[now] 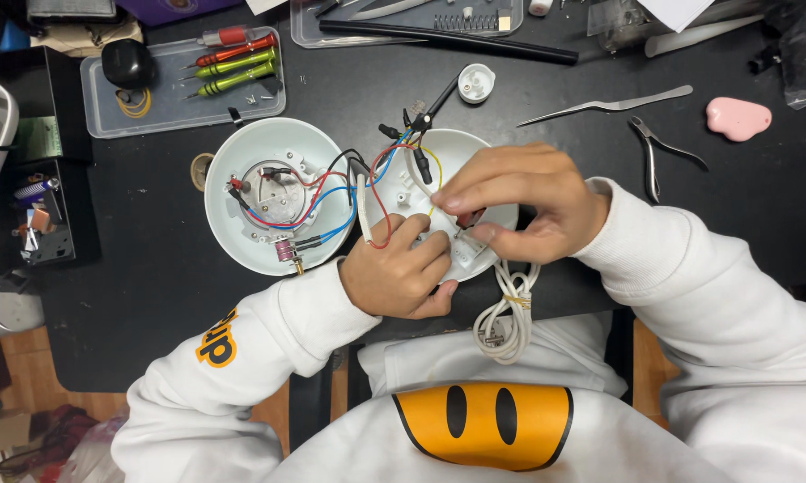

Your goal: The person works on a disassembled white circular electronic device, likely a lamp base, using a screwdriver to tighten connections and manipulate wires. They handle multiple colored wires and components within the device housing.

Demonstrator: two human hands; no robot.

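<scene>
**Black desk, two white shells, hands at the wiring**

Black desk (pixel 152 268) carries two round white shells joined by red, blue and black wires (pixel 331 201). The left shell (pixel 242 152) lies open with its round plate showing. Over the right shell (pixel 461 148) both hands work. The left hand (pixel 398 268) is curled, fingers pressed onto the shell's inside. The right hand (pixel 524 201) pinches something small and dark-red, perhaps a connector; the fingers hide it. Holding the shell steady and keeping the loose wires clear of the pinch would serve well. A coiled white cord (pixel 506 313) hangs at the desk's near edge. Tweezers (pixel 609 105), pliers (pixel 658 152) and a tray of screwdrivers (pixel 237 63) lie beyond.
</scene>
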